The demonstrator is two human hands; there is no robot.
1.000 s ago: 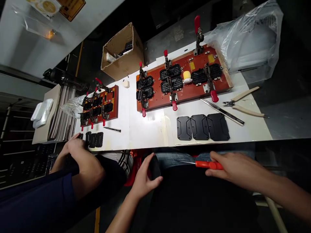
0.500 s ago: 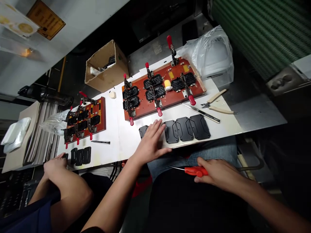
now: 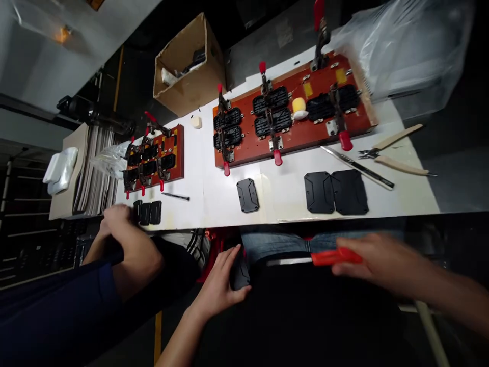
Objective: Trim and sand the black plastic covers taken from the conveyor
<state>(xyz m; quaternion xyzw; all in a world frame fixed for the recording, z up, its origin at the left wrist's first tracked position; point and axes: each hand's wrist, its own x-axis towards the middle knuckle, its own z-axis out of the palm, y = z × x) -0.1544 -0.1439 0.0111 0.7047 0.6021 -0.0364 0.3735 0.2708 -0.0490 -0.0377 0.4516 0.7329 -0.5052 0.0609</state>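
Observation:
My left hand [image 3: 220, 283] is below the table's front edge, over my lap, with its fingers wrapped round a black plastic cover [image 3: 240, 272]. My right hand [image 3: 376, 262] is also over my lap and grips a red-handled knife [image 3: 324, 258], its blade pointing left toward the cover. On the white table lie one black cover [image 3: 248, 195] on its own and two more black covers [image 3: 336, 192] side by side to its right. Behind them sits a red-brown clamp fixture [image 3: 294, 114] holding several black parts.
A co-worker's arm [image 3: 126, 244] at the left reaches black parts [image 3: 147, 212] before a smaller fixture [image 3: 153, 160]. A cardboard box [image 3: 187, 69], a plastic bag [image 3: 405, 46], pliers [image 3: 393, 153], a metal blade [image 3: 357, 167] and a white-and-yellow roll [image 3: 299, 108] are also about.
My left hand left the table, setting one cover alone on it, and came back to my lap with another black cover. The right hand stayed in my lap with the knife.

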